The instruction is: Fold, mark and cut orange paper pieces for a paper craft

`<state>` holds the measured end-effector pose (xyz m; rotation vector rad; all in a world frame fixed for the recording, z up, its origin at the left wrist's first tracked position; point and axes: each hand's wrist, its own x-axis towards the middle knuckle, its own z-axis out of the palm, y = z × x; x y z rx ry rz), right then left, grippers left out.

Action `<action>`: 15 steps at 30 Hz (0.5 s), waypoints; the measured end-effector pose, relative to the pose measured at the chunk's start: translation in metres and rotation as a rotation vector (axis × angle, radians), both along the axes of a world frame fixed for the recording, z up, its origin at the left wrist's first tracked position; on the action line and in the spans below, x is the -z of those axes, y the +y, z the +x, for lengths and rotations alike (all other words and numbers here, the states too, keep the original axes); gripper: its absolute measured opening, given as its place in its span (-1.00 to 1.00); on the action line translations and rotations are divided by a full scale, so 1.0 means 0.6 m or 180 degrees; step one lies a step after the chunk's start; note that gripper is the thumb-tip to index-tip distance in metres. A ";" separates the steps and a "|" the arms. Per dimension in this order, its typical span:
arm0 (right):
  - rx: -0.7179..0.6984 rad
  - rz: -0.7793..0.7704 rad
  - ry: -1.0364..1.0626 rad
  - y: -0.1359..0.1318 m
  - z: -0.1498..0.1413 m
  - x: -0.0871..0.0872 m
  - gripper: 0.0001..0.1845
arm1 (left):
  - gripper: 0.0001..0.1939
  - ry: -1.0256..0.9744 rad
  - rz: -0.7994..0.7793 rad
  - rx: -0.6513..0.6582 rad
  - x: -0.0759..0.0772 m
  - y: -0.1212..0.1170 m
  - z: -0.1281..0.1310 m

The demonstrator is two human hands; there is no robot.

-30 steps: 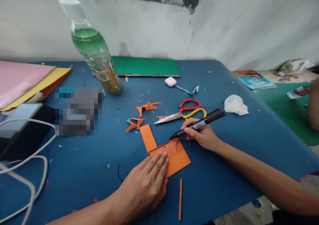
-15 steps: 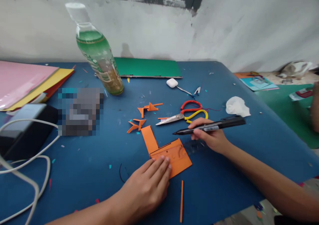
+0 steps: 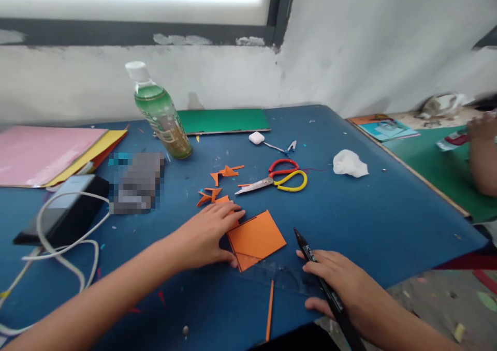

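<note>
An orange L-shaped sheet of paper (image 3: 258,239) with black lines lies flat on the blue table. My left hand (image 3: 207,237) rests across its narrow arm, fingers lying over the paper and thumb apart near the lower left corner. A black marker (image 3: 310,255), uncapped at the tip end, is in my right hand (image 3: 341,283), its tip pointing up and left beside the sheet. Beneath the paper's lower edge lies a clear ruler (image 3: 277,276), partly over the sheet and reaching toward my right hand. A thin orange strip (image 3: 269,309) lies nearer the front edge.
Red-and-yellow-handled scissors (image 3: 267,181) and orange scraps (image 3: 225,172) lie beyond the sheet. A bottle (image 3: 165,118) stands at back left, near a white cable (image 3: 77,265). Crumpled tissue (image 3: 349,163) lies right. Another person's hand (image 3: 483,149) is at a green table.
My left hand has moved from the ruler to the paper's narrow arm. The ruler has slid to the lower edge. My right hand, with the marker, has come down closer to me.
</note>
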<state>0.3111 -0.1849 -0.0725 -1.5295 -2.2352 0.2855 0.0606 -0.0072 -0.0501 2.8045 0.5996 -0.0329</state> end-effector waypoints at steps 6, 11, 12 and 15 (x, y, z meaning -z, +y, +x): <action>-0.0012 -0.0078 0.0081 -0.020 0.018 0.009 -0.80 | -0.16 0.0434 0.0287 0.0329 -0.030 0.022 0.003; -0.0358 0.0069 -0.0297 0.007 0.031 0.007 -0.79 | -0.27 0.0682 0.0663 -0.0125 -0.031 -0.007 -0.007; -0.0454 0.0143 -0.0408 0.013 0.034 0.008 -0.79 | -0.29 0.0742 0.0698 -0.0270 -0.031 -0.014 -0.012; -0.0672 0.0497 -0.0581 0.033 0.048 0.010 -0.77 | -0.31 0.0839 0.0680 -0.0655 -0.031 -0.036 -0.030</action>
